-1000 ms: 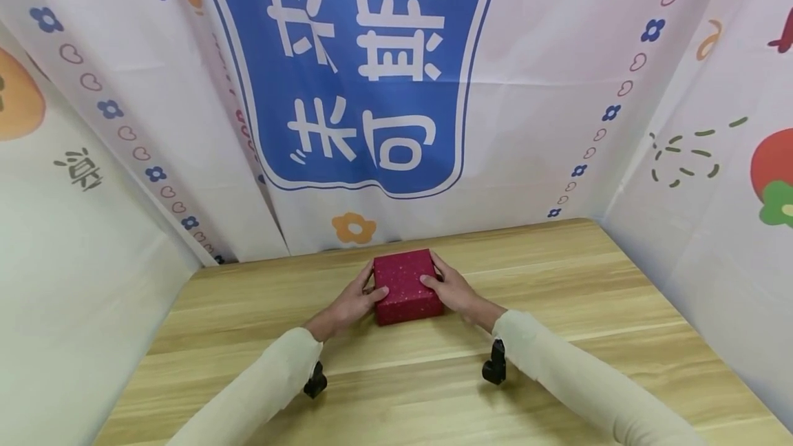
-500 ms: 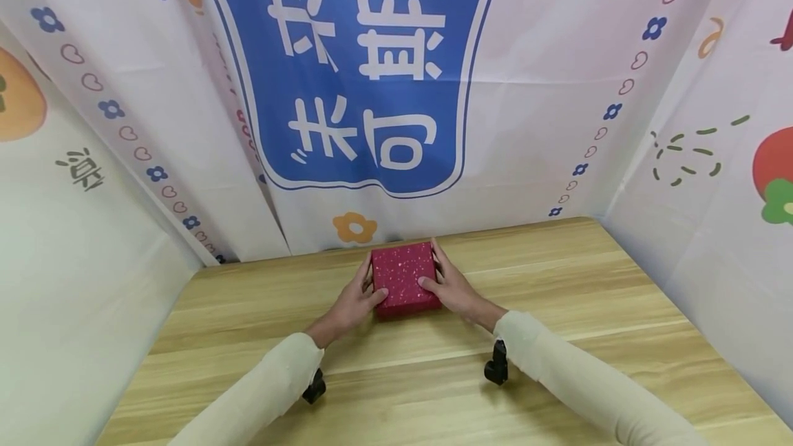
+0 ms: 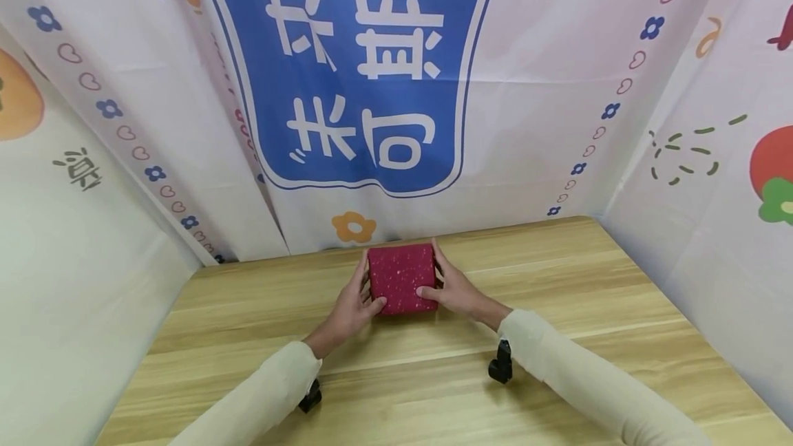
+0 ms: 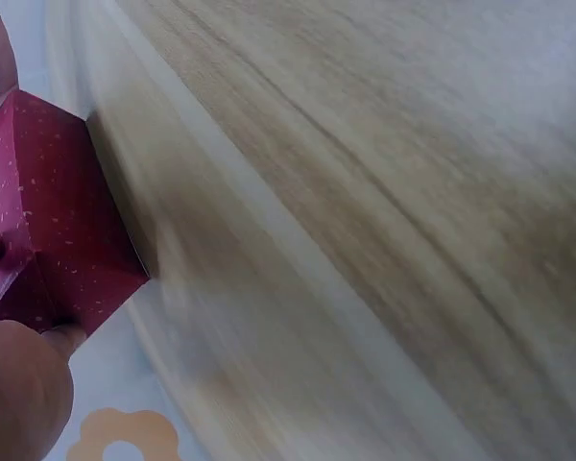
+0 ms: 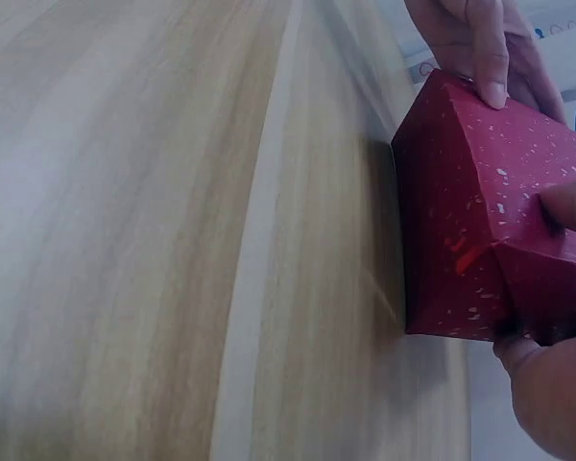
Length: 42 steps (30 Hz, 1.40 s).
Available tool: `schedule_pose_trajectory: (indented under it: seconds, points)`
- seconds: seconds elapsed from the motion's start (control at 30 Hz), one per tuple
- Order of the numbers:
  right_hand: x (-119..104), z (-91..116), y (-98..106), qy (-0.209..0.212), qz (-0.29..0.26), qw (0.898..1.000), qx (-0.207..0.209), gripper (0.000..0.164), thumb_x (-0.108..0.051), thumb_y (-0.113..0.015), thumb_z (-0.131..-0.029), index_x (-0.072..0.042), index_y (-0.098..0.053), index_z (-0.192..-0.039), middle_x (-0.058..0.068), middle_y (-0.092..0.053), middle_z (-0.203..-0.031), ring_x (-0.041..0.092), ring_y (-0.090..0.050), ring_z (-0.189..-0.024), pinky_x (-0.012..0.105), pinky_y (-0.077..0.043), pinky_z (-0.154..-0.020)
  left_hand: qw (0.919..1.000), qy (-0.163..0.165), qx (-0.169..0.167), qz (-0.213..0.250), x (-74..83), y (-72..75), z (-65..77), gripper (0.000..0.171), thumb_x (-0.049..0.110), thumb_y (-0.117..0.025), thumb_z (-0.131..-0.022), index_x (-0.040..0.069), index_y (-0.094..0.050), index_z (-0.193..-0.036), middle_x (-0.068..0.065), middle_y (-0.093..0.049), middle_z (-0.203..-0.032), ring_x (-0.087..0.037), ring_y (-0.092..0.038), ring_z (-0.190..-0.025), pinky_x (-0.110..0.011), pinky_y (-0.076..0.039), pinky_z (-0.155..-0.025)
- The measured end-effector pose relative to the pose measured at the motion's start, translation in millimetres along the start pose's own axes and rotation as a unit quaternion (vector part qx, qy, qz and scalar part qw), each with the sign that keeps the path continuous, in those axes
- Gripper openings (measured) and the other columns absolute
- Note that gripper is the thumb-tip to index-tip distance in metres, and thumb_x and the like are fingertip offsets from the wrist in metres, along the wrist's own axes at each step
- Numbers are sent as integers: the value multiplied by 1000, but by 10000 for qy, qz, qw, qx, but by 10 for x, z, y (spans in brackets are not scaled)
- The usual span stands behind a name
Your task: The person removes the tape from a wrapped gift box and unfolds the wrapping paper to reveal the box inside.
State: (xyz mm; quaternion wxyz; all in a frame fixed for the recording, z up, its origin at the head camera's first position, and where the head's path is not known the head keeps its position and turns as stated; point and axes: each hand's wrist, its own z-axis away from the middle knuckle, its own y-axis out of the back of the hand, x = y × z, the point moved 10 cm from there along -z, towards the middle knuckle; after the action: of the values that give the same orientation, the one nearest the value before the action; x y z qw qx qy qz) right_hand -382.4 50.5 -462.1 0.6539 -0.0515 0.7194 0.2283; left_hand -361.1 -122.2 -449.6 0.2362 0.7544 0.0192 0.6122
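Observation:
A dark red square box [image 3: 404,279] with light speckles is held between both hands near the back of the wooden table. My left hand [image 3: 353,308] grips its left side, thumb on the top near the front corner and fingers along the side. On the right side my right hand [image 3: 457,289] grips in the same way, its thumb lying on the top face. The box's top faces the head camera, and its front face is mostly hidden there. In the right wrist view a side of the box [image 5: 437,211] shows close to the tabletop.
The wooden table [image 3: 396,391] ends at a white printed cloth [image 3: 520,136] with a blue sign and an orange flower [image 3: 354,227]. Cloth walls stand at left and right. A small black camera [image 3: 500,363] hangs at the right wrist, another [image 3: 311,396] at the left.
The box has tipped so that its top turns toward the head camera and its front face drops from sight. It has shifted slightly left, both hands still gripping it.

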Motion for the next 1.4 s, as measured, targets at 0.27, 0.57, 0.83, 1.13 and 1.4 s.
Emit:
schedule_pose_trajectory:
  seconds: [0.27, 0.57, 0.83, 1.13, 1.4]
  points:
    - [-33, 20, -21, 133, -145, 9998, 34, 107, -5, -70, -89, -42, 5, -156, 4, -3, -167, 29, -9, -154, 46, -26, -119, 9987, 363, 335, 121, 25, 186, -75, 70, 35, -48, -104, 14, -12, -159, -18, -19, -163, -38, -28, -147, -49, -35, -114]
    - [-19, 19, 60, 127, -508, 9979, 393, 100, -19, -73, -90, -26, -2, -160, 6, -13, -166, 33, -18, -152, 49, -30, -118, 9933, 813, 323, 753, -35, 182, -149, 58, 35, -31, -108, 12, -14, -159, -17, -19, -163, -38, -29, -147, -52, -33, -115]
    - [-35, -41, 123, -439, -891, 9915, 843, 75, -43, -54, -100, -16, -17, -159, 14, -28, -161, 36, -31, -147, 49, -30, -118, 9863, 1002, 719, 1094, -33, 222, -160, 61, 40, -36, -107, 10, -21, -157, -17, -33, -158, -35, -35, -144, -51, -37, -114]
    - [-45, -73, 118, -529, -1262, 9849, 1058, 67, -47, -42, -104, -9, -24, -157, 15, -38, -156, 32, -39, -143, 47, -33, -117, 9794, 1214, 845, 1377, -44, 199, -174, 60, 36, -42, -106, 14, -21, -158, -15, -29, -161, -32, -33, -146, -49, -33, -117]
    - [-54, -77, 105, -457, -1407, 9843, 960, 59, -38, -41, -106, -13, -25, -157, 14, -40, -155, 31, -40, -142, 48, -34, -117, 9814, 1066, 436, 1538, 25, 149, -192, 59, 23, -35, -108, 10, -9, -159, -15, -11, -165, -33, -17, -152, -53, -25, -120]
